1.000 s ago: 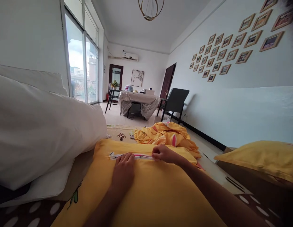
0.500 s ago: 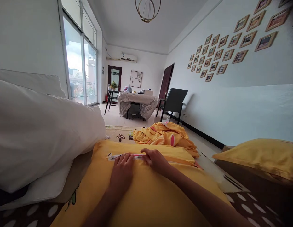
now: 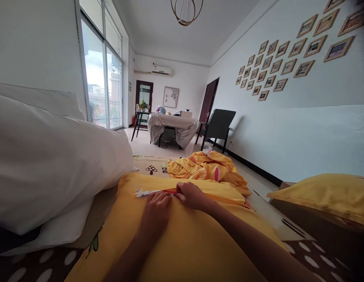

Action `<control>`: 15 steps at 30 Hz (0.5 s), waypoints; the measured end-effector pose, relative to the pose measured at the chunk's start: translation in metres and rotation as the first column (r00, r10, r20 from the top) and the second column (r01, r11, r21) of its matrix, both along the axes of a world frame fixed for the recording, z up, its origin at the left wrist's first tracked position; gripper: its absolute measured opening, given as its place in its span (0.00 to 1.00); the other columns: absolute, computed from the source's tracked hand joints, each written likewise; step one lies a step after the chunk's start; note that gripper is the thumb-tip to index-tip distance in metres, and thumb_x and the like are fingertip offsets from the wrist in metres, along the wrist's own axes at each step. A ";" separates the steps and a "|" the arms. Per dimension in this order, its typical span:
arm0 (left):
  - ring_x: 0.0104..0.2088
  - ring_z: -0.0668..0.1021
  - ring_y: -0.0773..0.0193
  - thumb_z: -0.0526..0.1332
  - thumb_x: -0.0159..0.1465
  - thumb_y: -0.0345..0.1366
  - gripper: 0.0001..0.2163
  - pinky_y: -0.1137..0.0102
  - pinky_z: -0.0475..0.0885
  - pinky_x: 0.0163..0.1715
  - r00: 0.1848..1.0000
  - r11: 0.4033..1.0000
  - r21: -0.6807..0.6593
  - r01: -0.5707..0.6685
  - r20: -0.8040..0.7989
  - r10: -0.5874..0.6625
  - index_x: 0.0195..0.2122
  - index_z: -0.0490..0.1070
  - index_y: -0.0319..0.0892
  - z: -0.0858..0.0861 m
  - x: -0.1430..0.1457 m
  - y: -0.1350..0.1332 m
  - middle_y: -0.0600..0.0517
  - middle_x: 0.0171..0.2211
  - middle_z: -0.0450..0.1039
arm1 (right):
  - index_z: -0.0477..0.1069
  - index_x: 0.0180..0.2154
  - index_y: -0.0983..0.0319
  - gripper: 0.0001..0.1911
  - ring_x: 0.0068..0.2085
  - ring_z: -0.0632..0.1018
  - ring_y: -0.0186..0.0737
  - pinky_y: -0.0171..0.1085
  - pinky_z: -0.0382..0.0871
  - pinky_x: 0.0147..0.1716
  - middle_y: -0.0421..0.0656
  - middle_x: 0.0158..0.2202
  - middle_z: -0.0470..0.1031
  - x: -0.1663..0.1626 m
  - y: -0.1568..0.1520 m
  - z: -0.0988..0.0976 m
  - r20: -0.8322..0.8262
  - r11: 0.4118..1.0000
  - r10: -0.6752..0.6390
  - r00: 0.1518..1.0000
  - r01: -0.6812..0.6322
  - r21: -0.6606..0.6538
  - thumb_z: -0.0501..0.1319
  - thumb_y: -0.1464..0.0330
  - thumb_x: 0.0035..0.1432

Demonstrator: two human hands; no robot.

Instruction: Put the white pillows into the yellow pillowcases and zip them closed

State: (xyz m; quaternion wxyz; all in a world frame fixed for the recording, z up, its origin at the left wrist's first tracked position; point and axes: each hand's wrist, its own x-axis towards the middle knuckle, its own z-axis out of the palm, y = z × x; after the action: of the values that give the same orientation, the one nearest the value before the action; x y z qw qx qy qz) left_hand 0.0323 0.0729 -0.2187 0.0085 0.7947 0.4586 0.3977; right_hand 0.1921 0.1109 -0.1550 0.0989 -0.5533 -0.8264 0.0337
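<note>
A plump yellow pillowcase (image 3: 199, 243) lies in front of me, with a long slit (image 3: 145, 193) across its far side. White and red show along the slit, and a small dark-lined print marks its left end. My left hand (image 3: 159, 207) has its fingers curled over the near edge of the slit. Beside it, my right hand (image 3: 190, 196) pinches the fabric at the slit with thumb and fingers together. The fingertips of both hands are partly hidden, so exactly what lies between them is unclear.
White pillows (image 3: 61, 156) are piled at the left. Crumpled yellow fabric (image 3: 208, 166) lies just beyond the pillowcase. Another yellow pillow (image 3: 325, 194) rests at the right. Farther off stand a covered table (image 3: 173, 122) and a dark chair (image 3: 220, 124).
My right hand's raised fingers have come down and closed at the slit. My left hand has shifted slightly right along the edge. The view has turned a little left.
</note>
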 end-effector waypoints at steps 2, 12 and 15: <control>0.48 0.75 0.63 0.51 0.66 0.24 0.13 0.63 0.63 0.50 1.000 1.000 -0.006 0.002 0.010 -0.002 0.40 0.75 0.43 0.000 0.001 0.000 0.52 0.46 0.76 | 0.73 0.34 0.65 0.07 0.34 0.72 0.36 0.32 0.55 0.29 0.45 0.33 0.76 -0.003 0.003 -0.001 -0.034 1.000 -0.025 0.999 0.024 -0.010 0.59 0.70 0.54; 0.50 0.75 0.62 0.50 0.66 0.25 0.15 0.63 0.64 0.51 0.999 1.000 -0.001 0.012 0.046 -0.012 0.44 0.75 0.45 -0.001 0.001 0.001 0.52 0.48 0.76 | 0.74 0.27 0.67 0.09 0.27 0.69 0.31 0.29 0.54 0.23 0.40 0.25 0.73 -0.022 0.012 -0.002 -0.180 0.986 -0.119 0.976 0.095 -0.138 0.59 0.68 0.53; 0.50 0.74 0.62 0.50 0.66 0.25 0.15 0.62 0.64 0.51 0.999 1.000 -0.029 0.007 0.044 -0.006 0.42 0.75 0.45 -0.001 0.000 0.000 0.52 0.49 0.75 | 0.74 0.27 0.66 0.07 0.28 0.68 0.31 0.30 0.54 0.25 0.40 0.25 0.73 -0.016 0.013 -0.001 -0.189 0.985 -0.123 0.974 0.098 -0.140 0.60 0.69 0.51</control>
State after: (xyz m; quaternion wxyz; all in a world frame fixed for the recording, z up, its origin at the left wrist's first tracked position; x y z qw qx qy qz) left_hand 0.0325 0.0730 -0.2194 0.0314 0.7872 0.4613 0.4081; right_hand 0.1764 0.1235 -0.1561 0.1459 -0.5978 -0.7764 0.1362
